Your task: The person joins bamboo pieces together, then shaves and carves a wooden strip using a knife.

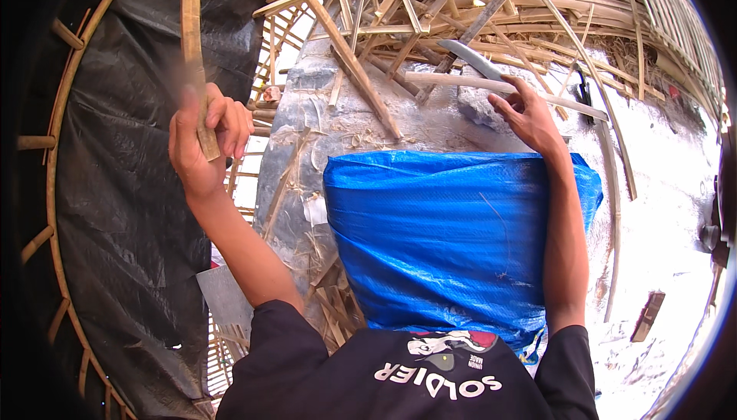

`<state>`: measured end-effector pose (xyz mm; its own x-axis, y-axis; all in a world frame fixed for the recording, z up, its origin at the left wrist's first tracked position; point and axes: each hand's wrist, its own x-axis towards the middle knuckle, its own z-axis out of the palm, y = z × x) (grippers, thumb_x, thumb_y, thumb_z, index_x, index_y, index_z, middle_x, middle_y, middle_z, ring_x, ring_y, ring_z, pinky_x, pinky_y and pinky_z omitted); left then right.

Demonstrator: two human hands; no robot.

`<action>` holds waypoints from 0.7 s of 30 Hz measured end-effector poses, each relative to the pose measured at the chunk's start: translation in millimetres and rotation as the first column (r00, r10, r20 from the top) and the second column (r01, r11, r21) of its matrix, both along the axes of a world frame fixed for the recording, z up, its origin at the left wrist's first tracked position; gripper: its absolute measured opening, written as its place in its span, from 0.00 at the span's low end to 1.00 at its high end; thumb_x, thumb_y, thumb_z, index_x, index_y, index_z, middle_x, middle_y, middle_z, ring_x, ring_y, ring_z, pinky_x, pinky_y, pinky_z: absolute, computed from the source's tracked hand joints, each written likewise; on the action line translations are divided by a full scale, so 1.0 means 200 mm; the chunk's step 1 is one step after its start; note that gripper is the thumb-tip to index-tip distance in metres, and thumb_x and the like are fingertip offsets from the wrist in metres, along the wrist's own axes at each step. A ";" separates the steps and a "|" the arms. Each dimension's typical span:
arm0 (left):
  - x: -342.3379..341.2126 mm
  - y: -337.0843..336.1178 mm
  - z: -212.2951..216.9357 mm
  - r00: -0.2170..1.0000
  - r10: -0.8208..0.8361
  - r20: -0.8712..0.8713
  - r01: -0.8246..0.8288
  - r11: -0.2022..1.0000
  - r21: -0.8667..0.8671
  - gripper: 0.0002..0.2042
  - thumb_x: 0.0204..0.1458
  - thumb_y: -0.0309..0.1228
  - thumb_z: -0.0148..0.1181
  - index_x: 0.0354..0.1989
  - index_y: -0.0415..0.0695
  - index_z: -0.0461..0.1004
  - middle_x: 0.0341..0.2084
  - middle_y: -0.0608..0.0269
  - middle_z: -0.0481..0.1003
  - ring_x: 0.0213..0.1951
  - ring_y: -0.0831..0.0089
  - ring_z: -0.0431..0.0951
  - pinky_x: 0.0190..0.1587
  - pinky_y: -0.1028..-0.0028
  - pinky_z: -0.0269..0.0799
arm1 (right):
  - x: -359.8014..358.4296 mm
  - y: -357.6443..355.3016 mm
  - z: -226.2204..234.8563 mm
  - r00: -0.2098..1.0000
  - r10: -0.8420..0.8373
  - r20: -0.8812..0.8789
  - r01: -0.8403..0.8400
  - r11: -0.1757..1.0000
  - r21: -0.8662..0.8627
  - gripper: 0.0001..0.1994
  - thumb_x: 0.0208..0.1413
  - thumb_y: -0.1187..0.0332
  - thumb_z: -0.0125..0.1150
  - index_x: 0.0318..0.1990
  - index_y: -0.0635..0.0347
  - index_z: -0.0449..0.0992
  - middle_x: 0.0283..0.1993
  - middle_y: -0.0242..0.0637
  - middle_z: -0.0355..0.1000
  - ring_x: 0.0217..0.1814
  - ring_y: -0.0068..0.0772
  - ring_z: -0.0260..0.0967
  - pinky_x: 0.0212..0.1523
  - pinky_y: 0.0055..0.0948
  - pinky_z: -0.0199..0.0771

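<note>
My left hand (206,134) is raised on the left, its fingers closed around the lower end of a flat bamboo strip (192,28) that runs up out of view. Motion blurs part of that hand. Ahead on the right, my right hand (531,119) curls its fingers over a pale, slender stick (453,80) lying crosswise. Just beyond the stick, a knife with a curved grey blade (470,57) reaches toward my fingertips; its handle cannot be made out. A blue tarp (437,236) covers my lap beneath my right forearm.
Long bamboo strips (376,13) lie heaped and crossed at the far side. A pale rock (480,107) sits beside my right hand. Black sheeting (130,190) hangs along a bamboo frame on the left. A small wooden block (649,317) rests at the lower right.
</note>
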<state>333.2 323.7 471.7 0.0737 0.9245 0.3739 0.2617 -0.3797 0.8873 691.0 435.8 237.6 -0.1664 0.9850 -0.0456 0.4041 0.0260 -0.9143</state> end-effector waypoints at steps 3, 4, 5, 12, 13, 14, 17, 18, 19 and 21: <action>0.01 0.02 -0.01 0.983 -0.160 0.090 0.157 0.987 0.033 0.23 0.69 0.49 0.30 0.21 0.51 0.53 0.07 0.70 0.54 0.12 0.77 0.54 0.30 0.74 0.59 | -0.06 -0.06 0.06 0.986 0.126 -0.105 -0.115 0.988 0.108 0.38 0.55 0.46 0.66 0.65 0.65 0.65 0.47 0.50 0.77 0.48 0.40 0.75 0.49 0.38 0.75; 0.03 0.04 -0.02 0.982 -0.164 0.094 0.161 0.986 0.039 0.23 0.69 0.49 0.30 0.21 0.51 0.53 0.07 0.70 0.54 0.12 0.77 0.54 0.30 0.74 0.59 | -0.09 -0.09 0.07 0.983 0.143 -0.113 -0.131 0.985 0.111 0.39 0.54 0.44 0.66 0.65 0.63 0.65 0.52 0.50 0.76 0.53 0.41 0.74 0.52 0.39 0.73; 0.05 0.06 -0.03 0.972 -0.192 0.136 0.186 0.981 0.059 0.23 0.69 0.48 0.30 0.21 0.52 0.53 0.07 0.71 0.53 0.11 0.77 0.53 0.30 0.74 0.59 | -0.11 -0.11 0.08 0.979 0.166 -0.121 -0.154 0.983 0.103 0.41 0.52 0.41 0.66 0.65 0.61 0.66 0.55 0.50 0.74 0.57 0.44 0.71 0.55 0.40 0.72; 0.11 0.26 -0.08 0.959 -0.151 0.242 0.163 0.986 -0.031 0.25 0.68 0.54 0.30 0.21 0.53 0.54 0.07 0.70 0.55 0.11 0.75 0.57 0.33 0.72 0.63 | -0.10 -0.14 0.16 0.873 0.197 -0.447 -0.237 0.971 -0.033 0.22 0.64 0.47 0.57 0.25 0.54 0.70 0.22 0.19 0.59 0.24 0.14 0.52 0.24 0.23 0.51; 0.09 0.30 -0.10 0.961 -0.125 0.245 0.151 0.984 -0.092 0.26 0.68 0.56 0.30 0.21 0.52 0.54 0.08 0.68 0.59 0.11 0.73 0.62 0.33 0.71 0.66 | -0.09 -0.17 0.20 0.892 0.162 -0.423 -0.205 0.977 -0.058 0.22 0.65 0.48 0.57 0.24 0.54 0.68 0.22 0.18 0.56 0.25 0.13 0.51 0.24 0.22 0.51; 0.04 0.35 -0.13 0.930 -0.130 0.343 0.197 0.966 -0.169 0.30 0.66 0.61 0.29 0.27 0.47 0.65 0.12 0.61 0.68 0.15 0.68 0.69 0.33 0.69 0.70 | -0.08 -0.19 0.20 0.866 0.158 -0.474 -0.215 0.974 -0.067 0.22 0.64 0.47 0.58 0.25 0.54 0.70 0.22 0.18 0.56 0.25 0.13 0.51 0.24 0.22 0.51; -0.01 0.52 -0.26 0.826 0.004 0.564 0.224 0.915 -0.336 0.45 0.57 0.72 0.25 0.49 0.37 0.70 0.34 0.45 0.78 0.31 0.57 0.81 0.40 0.63 0.75 | -0.10 -0.19 0.27 0.942 0.034 -0.334 -0.073 0.992 -0.106 0.25 0.63 0.45 0.58 0.27 0.59 0.72 0.22 0.20 0.57 0.25 0.16 0.51 0.25 0.25 0.52; 0.02 0.58 -0.36 0.788 0.105 0.607 0.188 0.898 -0.399 0.49 0.54 0.75 0.25 0.55 0.36 0.68 0.40 0.43 0.79 0.36 0.56 0.82 0.41 0.63 0.76 | -0.09 -0.17 0.23 0.961 -0.018 -0.275 -0.018 0.992 -0.126 0.26 0.62 0.44 0.58 0.27 0.61 0.72 0.22 0.21 0.57 0.25 0.16 0.52 0.25 0.26 0.53; -0.03 0.63 -0.48 0.805 0.142 0.577 0.154 0.888 -0.434 0.50 0.52 0.77 0.28 0.58 0.37 0.64 0.45 0.45 0.78 0.42 0.57 0.82 0.42 0.66 0.75 | -0.13 -0.16 0.23 0.972 -0.057 -0.228 0.036 0.995 -0.098 0.29 0.62 0.43 0.57 0.26 0.65 0.73 0.19 0.26 0.58 0.23 0.19 0.54 0.24 0.29 0.56; -0.02 0.66 -0.73 0.794 0.232 0.561 0.118 0.848 -0.517 0.48 0.53 0.76 0.28 0.58 0.38 0.64 0.45 0.46 0.78 0.41 0.58 0.82 0.41 0.68 0.73 | -0.15 -0.14 0.22 0.986 -0.122 -0.116 0.114 0.991 -0.072 0.30 0.62 0.42 0.57 0.26 0.67 0.73 0.17 0.30 0.60 0.22 0.22 0.56 0.24 0.31 0.57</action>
